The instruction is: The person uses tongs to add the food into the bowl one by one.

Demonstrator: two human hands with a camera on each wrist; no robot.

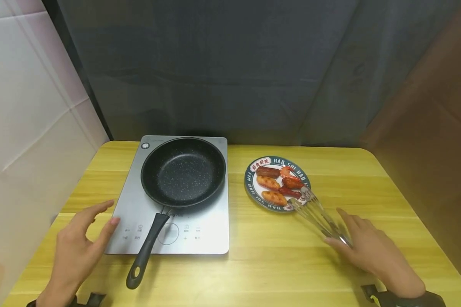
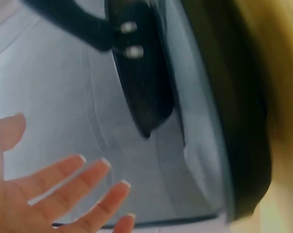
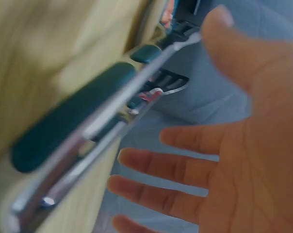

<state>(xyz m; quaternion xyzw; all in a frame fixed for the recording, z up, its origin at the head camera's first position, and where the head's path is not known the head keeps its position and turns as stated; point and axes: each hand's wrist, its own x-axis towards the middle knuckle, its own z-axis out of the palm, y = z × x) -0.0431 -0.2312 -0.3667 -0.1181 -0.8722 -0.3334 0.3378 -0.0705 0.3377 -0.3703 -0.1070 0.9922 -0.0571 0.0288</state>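
My left hand (image 1: 77, 247) hovers at the left edge of the silver induction cooktop (image 1: 119, 238), thumb and fingers spread, holding nothing. On the cooktop sits a black frying pan (image 1: 184, 175), its handle (image 1: 147, 251) pointing toward me. My right hand (image 1: 372, 247) is beside the near end of metal tongs (image 1: 322, 217); in the right wrist view its fingers (image 3: 170, 167) are straight and apart from the tongs. The tongs' slotted heads rest on a round plate (image 1: 249, 194) of several food pieces, among them a grilled wing (image 1: 274, 198) and a dark red drumstick (image 1: 290, 192).
Everything stands on a yellow wood-grain table (image 1: 265, 260). A dark grey cloth (image 1: 234, 76) hangs behind it, a white cloth (image 1: 30, 94) at the left and a brown one (image 1: 434, 128) at the right.
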